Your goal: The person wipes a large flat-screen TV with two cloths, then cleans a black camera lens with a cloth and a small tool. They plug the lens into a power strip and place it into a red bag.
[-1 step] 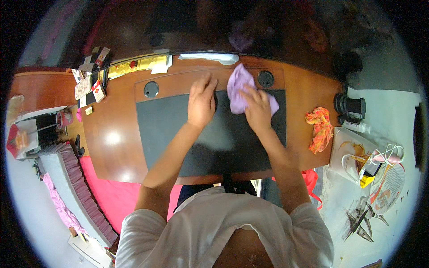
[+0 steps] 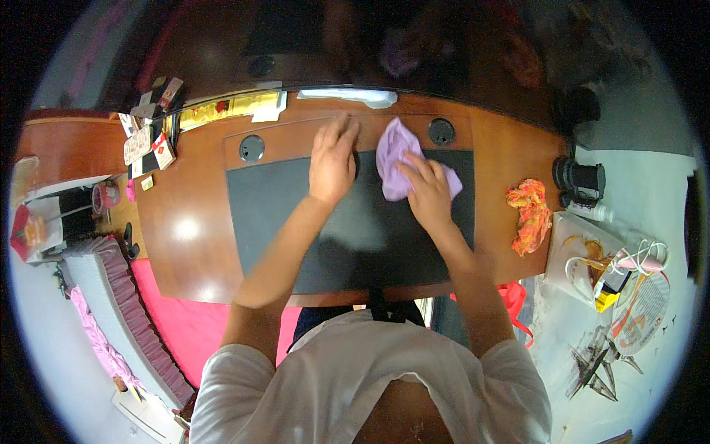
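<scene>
crumpled orange cloth [image 2: 529,216] | draped pink cloth [image 2: 98,334] | red bag [image 2: 512,298]

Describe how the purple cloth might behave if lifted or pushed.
The purple cloth would probably hang floppy, since it lies in soft folds under the right hand. It looks thin, so likely light. Pushed, it may bunch rather than roll, being creased.

Home room: wooden desk [image 2: 185,196], ruffled cover [image 2: 140,318]

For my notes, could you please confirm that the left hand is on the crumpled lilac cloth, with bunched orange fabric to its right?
Not quite: the head view shows the right hand on the lilac cloth, with orange fabric to its right.
</scene>
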